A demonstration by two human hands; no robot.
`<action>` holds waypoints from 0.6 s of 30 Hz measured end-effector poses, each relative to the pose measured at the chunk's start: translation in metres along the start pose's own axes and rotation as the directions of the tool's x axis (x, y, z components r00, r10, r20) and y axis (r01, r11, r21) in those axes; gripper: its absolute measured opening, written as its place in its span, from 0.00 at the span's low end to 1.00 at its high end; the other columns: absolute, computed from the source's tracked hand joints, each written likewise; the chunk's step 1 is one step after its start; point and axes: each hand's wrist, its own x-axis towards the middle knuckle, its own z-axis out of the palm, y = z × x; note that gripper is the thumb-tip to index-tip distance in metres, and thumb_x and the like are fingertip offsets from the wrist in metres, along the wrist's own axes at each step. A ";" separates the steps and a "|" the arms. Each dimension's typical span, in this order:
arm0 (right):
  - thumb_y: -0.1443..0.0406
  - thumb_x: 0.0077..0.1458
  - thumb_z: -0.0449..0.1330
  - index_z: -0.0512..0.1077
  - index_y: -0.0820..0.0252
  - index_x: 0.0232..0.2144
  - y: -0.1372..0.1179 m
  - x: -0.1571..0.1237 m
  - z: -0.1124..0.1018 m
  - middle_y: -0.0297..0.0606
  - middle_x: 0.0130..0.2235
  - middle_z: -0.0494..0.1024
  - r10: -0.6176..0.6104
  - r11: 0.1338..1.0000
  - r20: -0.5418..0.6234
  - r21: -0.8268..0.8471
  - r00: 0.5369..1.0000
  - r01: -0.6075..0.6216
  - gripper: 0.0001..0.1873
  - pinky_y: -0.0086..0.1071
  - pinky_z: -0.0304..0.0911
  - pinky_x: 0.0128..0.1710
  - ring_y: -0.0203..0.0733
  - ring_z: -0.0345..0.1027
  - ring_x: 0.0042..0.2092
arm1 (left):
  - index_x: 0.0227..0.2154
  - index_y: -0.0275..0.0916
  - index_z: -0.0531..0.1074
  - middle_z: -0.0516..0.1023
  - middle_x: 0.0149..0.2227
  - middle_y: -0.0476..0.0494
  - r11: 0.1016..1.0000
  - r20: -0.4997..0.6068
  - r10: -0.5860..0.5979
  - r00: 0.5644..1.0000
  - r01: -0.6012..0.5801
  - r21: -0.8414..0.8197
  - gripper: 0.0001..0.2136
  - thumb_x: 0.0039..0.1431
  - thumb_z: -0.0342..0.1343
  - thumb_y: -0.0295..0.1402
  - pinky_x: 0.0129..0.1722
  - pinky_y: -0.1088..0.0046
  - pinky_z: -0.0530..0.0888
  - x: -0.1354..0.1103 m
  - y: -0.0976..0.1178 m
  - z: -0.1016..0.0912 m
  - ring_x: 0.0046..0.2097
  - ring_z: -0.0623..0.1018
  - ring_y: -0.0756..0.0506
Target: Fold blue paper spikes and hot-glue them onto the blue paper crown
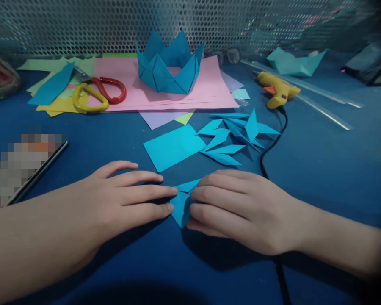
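A small blue sheet of paper (179,208), partly folded, lies on the blue table between my hands. My left hand (127,195) is flat with its fingers stretched out, two fingertips resting on the paper's left edge. Curled over the right part of the same paper is my right hand (238,207), its fingers bent together and hiding that side. Just beyond lies a flat blue paper rectangle (174,146). Several folded blue paper pieces (224,153) are heaped to its right.
A blue paper crown (169,70) stands on pink sheets (120,72) at the back. Scissors (100,91) lie left of it. At right are a yellow glue gun (277,90) with its black cord (266,154), clear glue sticks (324,112) and a pale paper boat (295,63).
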 end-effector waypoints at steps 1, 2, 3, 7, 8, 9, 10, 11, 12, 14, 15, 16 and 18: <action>0.68 0.67 0.53 0.74 0.62 0.30 0.002 0.000 -0.001 0.37 0.29 0.76 -0.018 1.000 0.005 0.005 1.000 0.018 0.14 0.33 0.66 0.37 0.38 0.69 0.33 | 0.53 0.53 0.69 0.74 0.59 0.58 1.000 -0.024 0.031 0.999 -0.030 0.008 0.31 0.44 0.43 0.24 0.62 0.65 0.60 -0.001 -0.001 0.002 0.60 0.71 0.48; 0.69 0.67 0.53 0.74 0.63 0.30 0.004 0.000 -0.001 0.37 0.29 0.77 -0.043 0.999 0.011 0.010 0.999 0.043 0.14 0.33 0.67 0.37 0.38 0.69 0.34 | 0.53 0.52 0.68 0.73 0.59 0.58 0.998 -0.051 0.053 0.997 -0.052 0.023 0.31 0.44 0.43 0.26 0.60 0.67 0.62 -0.002 -0.002 0.005 0.60 0.72 0.48; 0.70 0.67 0.53 0.74 0.63 0.30 0.006 0.000 -0.002 0.37 0.29 0.77 -0.070 0.997 0.017 0.013 0.997 0.070 0.14 0.33 0.67 0.37 0.39 0.70 0.34 | 0.54 0.51 0.67 0.72 0.60 0.58 0.997 -0.076 0.065 0.995 -0.062 0.045 0.31 0.44 0.43 0.27 0.59 0.69 0.63 -0.002 -0.002 0.007 0.59 0.72 0.48; 0.69 0.67 0.52 0.75 0.64 0.32 0.011 0.001 -0.003 0.38 0.30 0.78 -0.157 0.988 0.021 0.015 0.987 0.157 0.14 0.34 0.67 0.35 0.40 0.71 0.33 | 0.55 0.52 0.66 0.72 0.60 0.57 0.993 -0.109 0.083 0.991 -0.074 0.087 0.32 0.43 0.43 0.28 0.57 0.71 0.66 -0.004 -0.002 0.011 0.58 0.72 0.48; 0.69 0.67 0.52 0.75 0.64 0.32 0.012 0.001 -0.003 0.39 0.30 0.79 -0.171 0.985 0.021 0.007 0.985 0.171 0.14 0.34 0.67 0.35 0.40 0.71 0.33 | 0.54 0.53 0.67 0.72 0.60 0.57 0.993 -0.105 0.081 0.991 -0.071 0.092 0.32 0.43 0.44 0.27 0.57 0.70 0.66 -0.004 -0.002 0.011 0.59 0.72 0.47; 0.70 0.67 0.52 0.76 0.64 0.31 0.012 0.002 -0.003 0.39 0.31 0.79 -0.186 0.983 0.020 -0.006 0.982 0.186 0.14 0.34 0.67 0.35 0.40 0.71 0.33 | 0.54 0.54 0.67 0.71 0.61 0.58 0.993 -0.099 0.071 0.993 -0.062 0.096 0.32 0.43 0.44 0.27 0.57 0.69 0.66 -0.004 -0.002 0.010 0.60 0.71 0.47; 0.70 0.66 0.53 0.76 0.64 0.31 0.012 0.002 -0.003 0.39 0.31 0.79 -0.199 0.980 0.016 -0.021 0.980 0.199 0.14 0.35 0.67 0.35 0.39 0.71 0.33 | 0.54 0.55 0.67 0.70 0.61 0.58 0.994 -0.095 0.058 0.994 -0.048 0.103 0.32 0.44 0.44 0.26 0.57 0.68 0.65 -0.004 -0.002 0.010 0.60 0.70 0.47; 0.70 0.66 0.53 0.76 0.64 0.30 0.012 0.002 -0.003 0.39 0.32 0.80 -0.210 0.977 0.013 -0.037 0.978 0.211 0.14 0.35 0.67 0.36 0.39 0.71 0.32 | 0.54 0.56 0.67 0.70 0.61 0.59 0.993 -0.091 0.052 0.995 -0.042 0.112 0.31 0.44 0.44 0.26 0.58 0.67 0.64 -0.003 -0.003 0.009 0.61 0.70 0.47; 0.70 0.66 0.53 0.76 0.64 0.30 0.012 0.002 -0.003 0.39 0.32 0.80 -0.221 0.974 0.011 -0.050 0.975 0.221 0.14 0.35 0.67 0.36 0.39 0.71 0.32 | 0.54 0.55 0.66 0.71 0.61 0.60 0.992 -0.093 0.062 0.994 -0.051 0.119 0.31 0.45 0.44 0.25 0.60 0.67 0.62 -0.003 -0.003 0.009 0.61 0.70 0.47; 0.70 0.66 0.54 0.76 0.64 0.30 0.011 0.002 -0.003 0.38 0.31 0.80 -0.228 0.972 0.013 -0.060 0.974 0.228 0.14 0.34 0.67 0.36 0.39 0.71 0.32 | 0.55 0.51 0.66 0.73 0.59 0.60 0.987 -0.111 0.107 0.988 -0.092 0.131 0.31 0.45 0.43 0.24 0.62 0.69 0.57 -0.001 -0.005 0.007 0.60 0.70 0.49; 0.70 0.66 0.54 0.76 0.64 0.30 0.011 0.002 -0.003 0.38 0.31 0.79 -0.224 0.973 0.017 -0.059 0.975 0.224 0.14 0.34 0.67 0.35 0.39 0.71 0.32 | 0.55 0.49 0.66 0.75 0.57 0.60 0.984 -0.127 0.127 0.984 -0.108 0.143 0.31 0.46 0.42 0.23 0.63 0.71 0.54 0.001 -0.005 0.007 0.60 0.71 0.50; 0.70 0.66 0.53 0.76 0.64 0.30 0.011 0.003 -0.003 0.38 0.30 0.79 -0.216 0.975 0.019 -0.055 0.976 0.217 0.14 0.34 0.66 0.34 0.39 0.71 0.32 | 0.55 0.47 0.66 0.76 0.56 0.60 0.980 -0.140 0.141 0.980 -0.119 0.159 0.30 0.48 0.42 0.21 0.64 0.73 0.52 0.002 -0.006 0.006 0.59 0.71 0.51; 0.70 0.66 0.53 0.75 0.64 0.30 0.010 0.003 -0.002 0.38 0.30 0.78 -0.197 0.979 0.015 -0.044 0.980 0.197 0.15 0.33 0.65 0.32 0.39 0.71 0.32 | 0.53 0.45 0.68 0.78 0.54 0.59 0.974 -0.151 0.155 0.976 -0.125 0.190 0.27 0.53 0.40 0.19 0.64 0.75 0.50 0.006 -0.005 0.005 0.57 0.73 0.52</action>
